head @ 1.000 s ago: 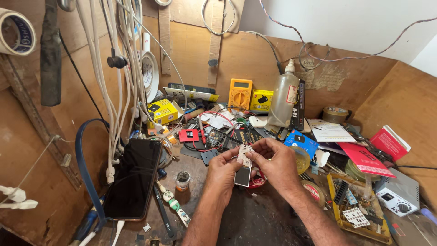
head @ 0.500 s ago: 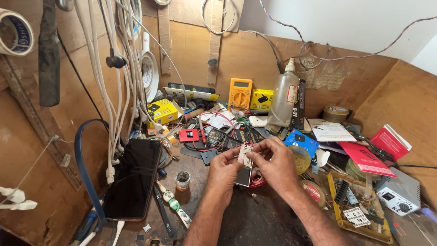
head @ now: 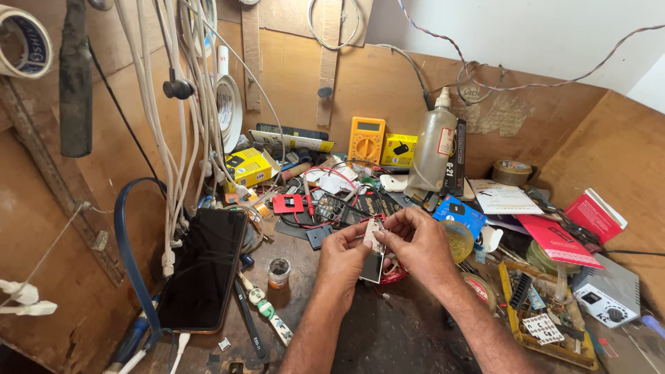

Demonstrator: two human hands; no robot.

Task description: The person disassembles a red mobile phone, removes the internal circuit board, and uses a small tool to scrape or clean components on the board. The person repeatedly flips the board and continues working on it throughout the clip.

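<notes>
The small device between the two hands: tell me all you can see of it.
The device is a small flat rectangle, dark at its lower end, pale and board-like at the top, where its cover appears to be off. It stands roughly upright, tilted slightly, above the dark bench. The left hand grips its left edge; the right hand pinches its top with thumb and fingers. A red object lies just behind it. Finer detail is too small to tell.

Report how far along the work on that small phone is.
Done: the small phone is off the bench and its back looks open, showing pale inner parts. In hand: the left hand steadies it while the right hand pinches at its top end. Left: no cover is on it; whether any part has been swapped cannot be told. The large black phone lies untouched.
</notes>
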